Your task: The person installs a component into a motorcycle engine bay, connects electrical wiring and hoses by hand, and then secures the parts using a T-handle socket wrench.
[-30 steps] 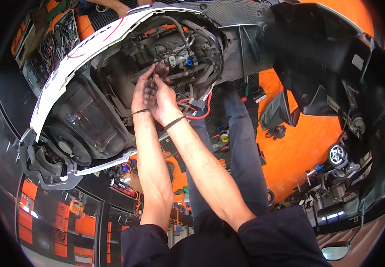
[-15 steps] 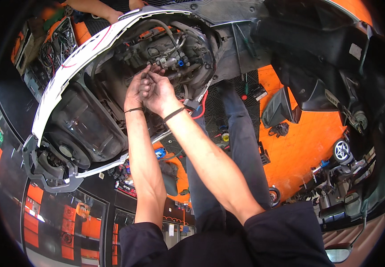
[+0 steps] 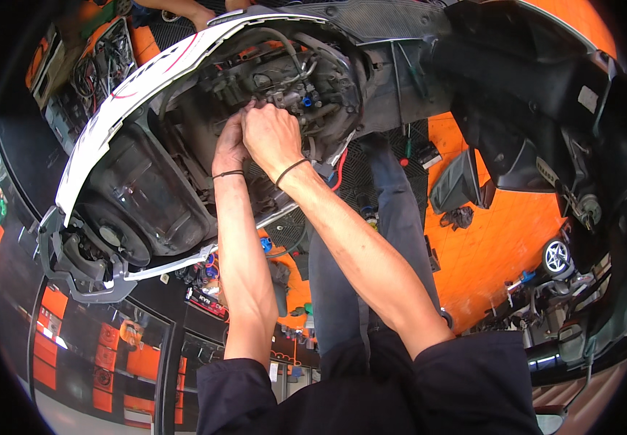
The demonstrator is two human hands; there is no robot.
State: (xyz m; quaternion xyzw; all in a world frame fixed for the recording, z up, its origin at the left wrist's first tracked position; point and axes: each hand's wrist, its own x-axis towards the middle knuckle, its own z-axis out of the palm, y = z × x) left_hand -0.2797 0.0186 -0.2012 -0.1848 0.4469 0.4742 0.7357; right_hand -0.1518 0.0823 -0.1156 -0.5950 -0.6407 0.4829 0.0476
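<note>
both hands, left (image 3: 230, 148) and right (image 3: 271, 138), together, fingers pinched on the engine's connector cluster (image 3: 292, 90) just above

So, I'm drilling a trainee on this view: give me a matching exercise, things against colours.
Things:
1. floor tiles
2. body panel edge
3. wire by the right hand
4. band on the left wrist

Colours:
A. red
B. black
C. orange
D. white

Pairs: 1-C, 2-D, 3-A, 4-B
</note>
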